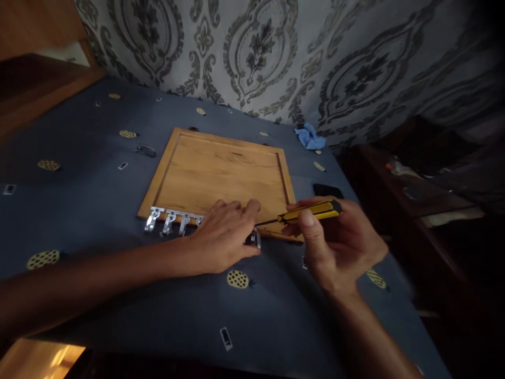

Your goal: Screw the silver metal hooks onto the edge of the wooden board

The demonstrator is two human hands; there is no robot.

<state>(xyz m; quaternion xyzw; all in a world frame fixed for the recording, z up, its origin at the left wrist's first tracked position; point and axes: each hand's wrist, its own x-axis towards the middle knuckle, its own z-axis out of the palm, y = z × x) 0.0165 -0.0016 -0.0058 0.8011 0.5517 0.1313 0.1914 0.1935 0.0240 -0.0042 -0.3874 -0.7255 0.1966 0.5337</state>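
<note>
A wooden cabinet door panel with a raised frame lies flat before me. Along its near edge sits a row of several silver metal hinges. My right hand is closed around a yellow and black screwdriver, whose shaft points left to the hinge under my left fingers. My left hand lies over the panel's near edge, its thumb and fingers closed about that hinge. The screwdriver's tip and the hinge's screw are hidden or too small to make out.
A blue patterned cloth covers the surface. A black phone-like object lies right of the panel, a crumpled blue rag at the back right, and a small dark metal item to the left. A patterned wall stands behind.
</note>
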